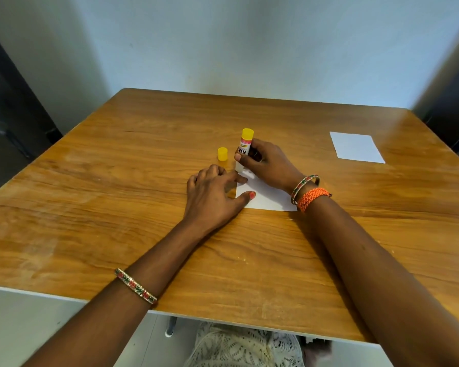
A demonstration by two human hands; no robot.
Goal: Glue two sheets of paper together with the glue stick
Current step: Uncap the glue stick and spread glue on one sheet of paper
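Note:
A small white sheet of paper [265,196] lies near the middle of the wooden table [117,207]. My left hand [212,194] rests on the sheet's left edge, with thumb and fingertips pressing it flat. My right hand [265,161] grips the glue stick [245,144] upside down, its yellow base pointing up and its tip down on the far left corner of the sheet. The stick's yellow cap [222,154] stands on the table just left of it. A second white sheet [355,147] lies apart at the far right of the table.
A pale wall rises behind the table's far edge. Dark furniture flanks the table at left and right. The near table edge runs across the bottom, with a lace-clad lap below it.

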